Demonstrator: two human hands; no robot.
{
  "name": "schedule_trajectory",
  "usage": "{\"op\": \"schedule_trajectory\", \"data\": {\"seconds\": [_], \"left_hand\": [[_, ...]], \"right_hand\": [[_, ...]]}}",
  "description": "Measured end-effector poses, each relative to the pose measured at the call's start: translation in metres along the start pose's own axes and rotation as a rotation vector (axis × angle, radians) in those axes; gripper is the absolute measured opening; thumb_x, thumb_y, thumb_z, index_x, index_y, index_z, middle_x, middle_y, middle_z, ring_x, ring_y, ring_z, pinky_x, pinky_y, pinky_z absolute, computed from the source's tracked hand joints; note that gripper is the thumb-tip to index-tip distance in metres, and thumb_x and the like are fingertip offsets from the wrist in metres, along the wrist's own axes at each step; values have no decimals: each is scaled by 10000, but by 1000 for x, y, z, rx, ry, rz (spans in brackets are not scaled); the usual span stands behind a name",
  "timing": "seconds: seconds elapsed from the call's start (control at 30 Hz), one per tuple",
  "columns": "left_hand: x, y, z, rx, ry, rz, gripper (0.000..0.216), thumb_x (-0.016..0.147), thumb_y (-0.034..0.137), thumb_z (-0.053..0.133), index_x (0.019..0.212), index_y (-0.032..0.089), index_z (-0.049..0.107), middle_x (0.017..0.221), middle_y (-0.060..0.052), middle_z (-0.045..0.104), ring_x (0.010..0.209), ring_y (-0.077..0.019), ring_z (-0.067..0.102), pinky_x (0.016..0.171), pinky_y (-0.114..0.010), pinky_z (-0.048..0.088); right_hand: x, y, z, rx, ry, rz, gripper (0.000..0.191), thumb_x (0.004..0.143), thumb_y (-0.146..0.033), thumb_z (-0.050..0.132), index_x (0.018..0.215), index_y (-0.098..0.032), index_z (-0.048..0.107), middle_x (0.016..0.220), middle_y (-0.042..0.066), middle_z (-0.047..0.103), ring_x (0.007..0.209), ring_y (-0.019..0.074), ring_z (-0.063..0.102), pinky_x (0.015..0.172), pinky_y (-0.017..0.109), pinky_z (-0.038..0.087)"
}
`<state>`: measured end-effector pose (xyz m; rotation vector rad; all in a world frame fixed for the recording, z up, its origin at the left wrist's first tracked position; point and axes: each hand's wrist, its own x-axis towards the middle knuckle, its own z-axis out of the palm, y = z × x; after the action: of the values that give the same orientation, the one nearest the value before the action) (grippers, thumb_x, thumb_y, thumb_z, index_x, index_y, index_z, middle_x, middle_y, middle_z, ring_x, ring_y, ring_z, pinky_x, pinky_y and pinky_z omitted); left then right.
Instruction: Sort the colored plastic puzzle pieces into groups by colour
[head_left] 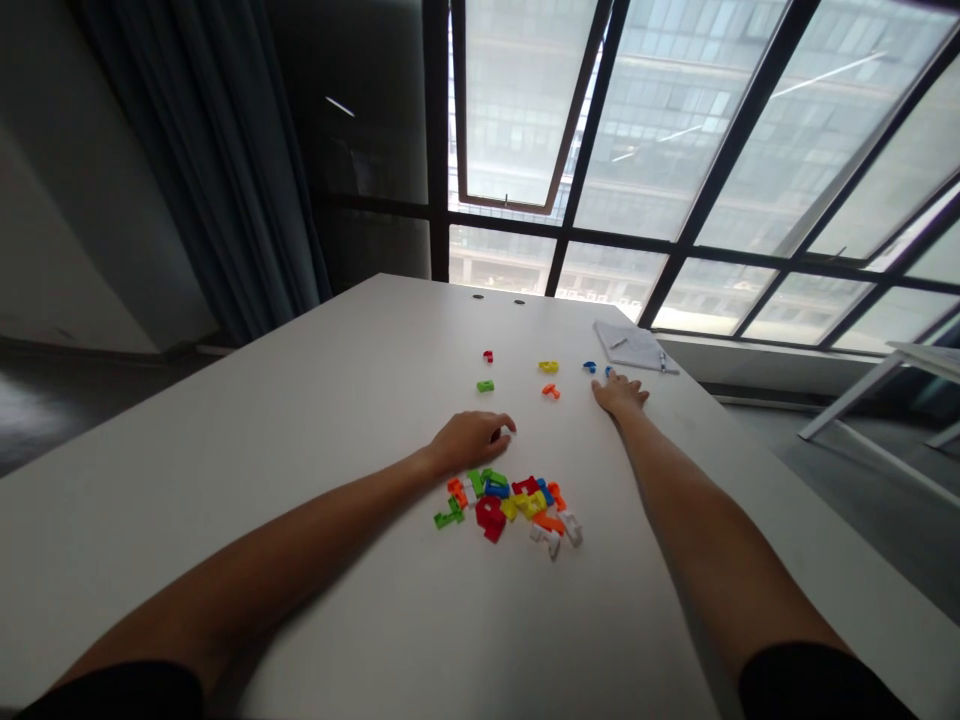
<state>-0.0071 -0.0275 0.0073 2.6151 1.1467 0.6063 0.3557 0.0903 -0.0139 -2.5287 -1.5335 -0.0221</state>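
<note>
Over the table's middle, my left hand is closed, thumb and finger pinching a small white plastic piece. Farther off to the right, my right hand has a small blue plastic piece at its thumb and index finger, partly hidden; its other fingers are spread. Just left of it lies another blue piece. A yellow piece, an orange piece, a red piece and a green piece lie apart from one another. Nearer me is a mixed pile of coloured plastic pieces.
The white table carries a paper pad with pens at its far right corner. Two dark round spots mark the far edge. Beyond stand large windows, a dark curtain and another white table at right.
</note>
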Motion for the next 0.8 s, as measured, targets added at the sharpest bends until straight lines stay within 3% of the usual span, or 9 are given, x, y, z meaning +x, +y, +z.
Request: {"op": "schedule_trajectory", "data": {"seconds": [0.17,0.27,0.33,0.43,0.53,0.63,0.8], "left_hand": [[1,-2,1,27,-9,6,265,935,368,542,1113,292,723,862,-15,737,745,-202,662,679,-297,468],[2,-2,2,17,-7,11,266,931,365,548,1118,296,725,833,-16,729,733,-209,659,677,-304,471],[2,-3,3,-1,-1,3,270,920,357,557,1116,295,732,812,-15,722,727,-206,653,683,-302,474],[3,-6,1,-92,-20,-7,275,910,367,564,1107,304,745,801,3,717,715,-182,640,676,-278,465],[2,-11,-5,-288,-112,40,308,918,433,571,1119,291,758,808,12,715,688,-150,624,638,-246,447],[1,-16,-18,-455,-249,103,361,913,492,608,1129,256,774,846,-12,726,712,-146,626,639,-233,458],[-2,-22,-43,-493,-524,155,387,798,461,764,1162,333,772,1037,-13,766,888,-182,668,723,-229,507]], "right_hand": [[6,-3,-1,1,-12,-57,673,998,-488,364,1603,-209,270,1488,200,514,1361,396,424,1065,604,322],[-4,0,-3,12,36,-90,708,994,-438,401,1609,-141,213,1381,237,591,1299,386,508,1040,582,366],[-17,3,-5,0,69,-126,646,998,-400,407,1552,-75,332,1329,269,610,1246,379,560,1011,533,410],[-41,6,-6,-31,84,-211,437,1008,-330,398,1315,-102,610,1254,240,658,1182,347,607,986,462,442],[-69,9,-7,-43,102,-311,347,1011,-276,403,1158,-159,694,1167,182,705,1122,309,638,959,411,460],[-98,8,-9,-28,178,-518,311,1005,-264,434,1091,-184,722,1050,154,739,1028,285,662,898,372,482],[-145,-16,-10,182,263,-803,234,954,-239,530,1011,-210,755,941,106,765,888,255,683,833,349,508]]}}
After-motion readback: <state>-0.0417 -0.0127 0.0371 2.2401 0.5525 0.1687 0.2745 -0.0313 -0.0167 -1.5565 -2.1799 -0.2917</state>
